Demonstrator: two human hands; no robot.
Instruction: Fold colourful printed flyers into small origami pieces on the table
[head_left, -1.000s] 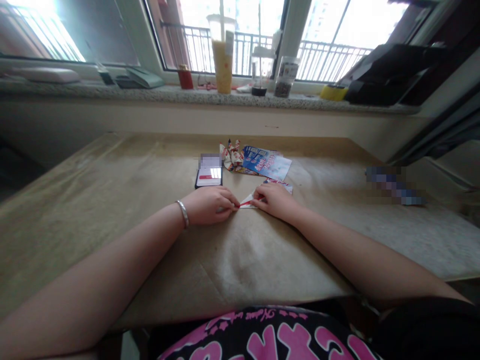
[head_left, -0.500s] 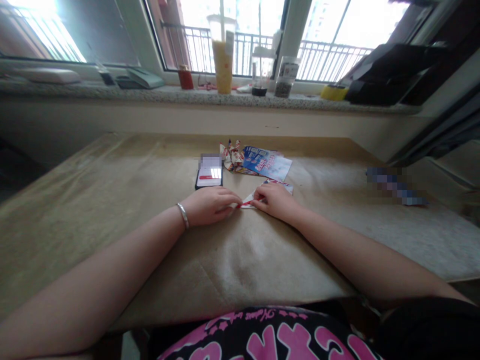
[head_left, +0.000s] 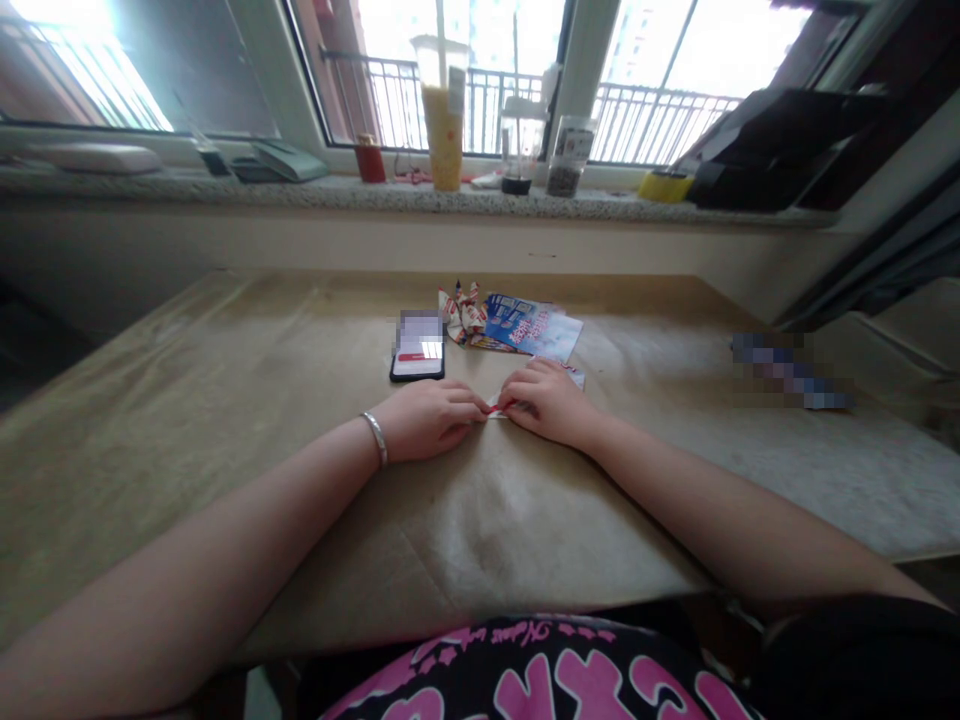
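A small folded paper piece (head_left: 496,409), white with red print, lies on the brown paper-covered table (head_left: 225,400). My left hand (head_left: 427,418), a silver bangle on its wrist, pinches the piece's left end with curled fingers. My right hand (head_left: 546,403) covers and presses its right part, fingers closed over it. The two hands nearly touch, so most of the piece is hidden.
A phone (head_left: 418,358) lies just beyond my left hand. Behind it sit a folded paper figure (head_left: 462,311) and blue printed leaflets (head_left: 532,326). On the stone windowsill (head_left: 225,192) stand a drink cup (head_left: 444,120), jars (head_left: 564,155) and a black case (head_left: 780,150).
Both hands have closed in toward each other over the paper piece. Less of the white paper shows between them than before.
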